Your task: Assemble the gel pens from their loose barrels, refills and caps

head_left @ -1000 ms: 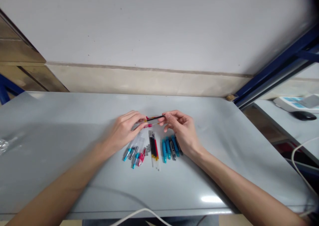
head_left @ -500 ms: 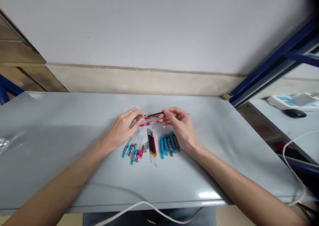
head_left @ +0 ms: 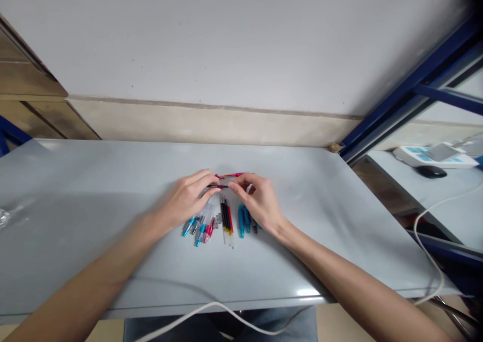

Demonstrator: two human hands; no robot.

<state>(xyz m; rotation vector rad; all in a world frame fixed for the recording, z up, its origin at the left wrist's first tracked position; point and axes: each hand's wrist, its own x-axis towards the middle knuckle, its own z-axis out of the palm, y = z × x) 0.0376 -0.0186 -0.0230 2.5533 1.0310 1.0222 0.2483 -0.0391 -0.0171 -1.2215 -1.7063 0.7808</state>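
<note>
Between my two hands a thin black pen refill (head_left: pixel 218 186) lies level above the table. My left hand (head_left: pixel 192 193) pinches its left end, and my right hand (head_left: pixel 256 196) pinches its right end. Just behind the fingers are red pen parts (head_left: pixel 230 175), partly hidden. Nearer me lie clear pen barrels with blue, black and red ends (head_left: pixel 202 229), some small clear pieces (head_left: pixel 218 220), and a row of black and red refills (head_left: pixel 227 221). Blue and dark pen grips (head_left: pixel 244 219) sit below my right hand, which covers part of them.
The grey table (head_left: pixel 113 261) meets a tiled wall base (head_left: pixel 211 123). A white cable (head_left: pixel 211 309) crosses the front edge. To the right, past a blue metal frame (head_left: pixel 377 100), are a black mouse (head_left: pixel 431 171) and a white device (head_left: pixel 411 156). Crumpled clear plastic (head_left: pixel 4 217) is at far left.
My right hand has moved left and closer to my left hand, so less of the black refill shows between them. The view has shifted slightly.
</note>
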